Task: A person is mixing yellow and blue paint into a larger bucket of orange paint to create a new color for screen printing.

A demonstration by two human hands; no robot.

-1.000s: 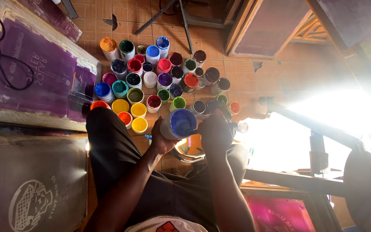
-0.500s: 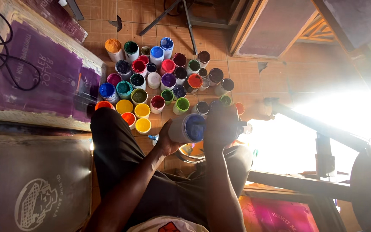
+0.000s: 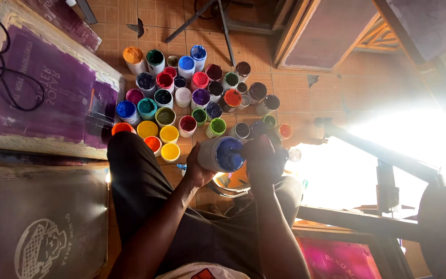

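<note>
We are gripping the blue jar [image 3: 222,154] tilted in our left hand [image 3: 197,168]; our right hand [image 3: 260,157] is seemingly closing at its slick, heavy mouth.

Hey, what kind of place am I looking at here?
Probably a screen-printing workshop: many open jars of coloured ink crowd the tiled floor, wooden-framed purple-stained printing screens lie alongside, and the left hand tilts a white jar of blue ink.
</note>
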